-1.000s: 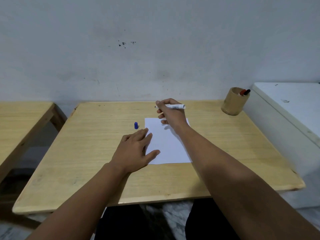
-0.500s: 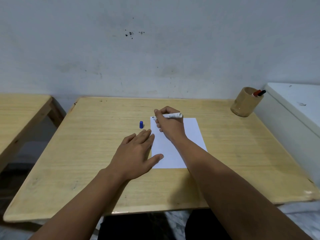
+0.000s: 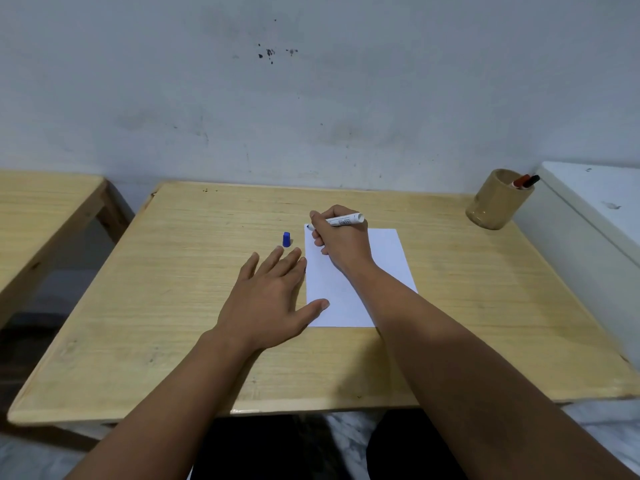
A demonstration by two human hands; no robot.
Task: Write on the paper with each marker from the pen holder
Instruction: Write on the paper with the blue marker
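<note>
A white sheet of paper (image 3: 388,258) lies in the middle of the wooden table (image 3: 173,306). My right hand (image 3: 341,242) grips a white marker (image 3: 341,221) with its blue tip at the paper's far left corner. My left hand (image 3: 268,299) lies flat, fingers spread, with its thumb on the paper's left edge. The marker's blue cap (image 3: 286,239) stands on the table just left of the paper. At the table's far right corner a tan pen holder (image 3: 497,200) holds a red marker and a black marker (image 3: 524,181).
A white cabinet (image 3: 595,216) stands against the table's right side. A second wooden table (image 3: 38,209) stands to the left across a gap. A grey wall runs along the back edge.
My right hand has come down from beyond the paper's far edge, bringing the marker tip to the sheet's far left corner. My left hand has stayed flat at the paper's left edge.
</note>
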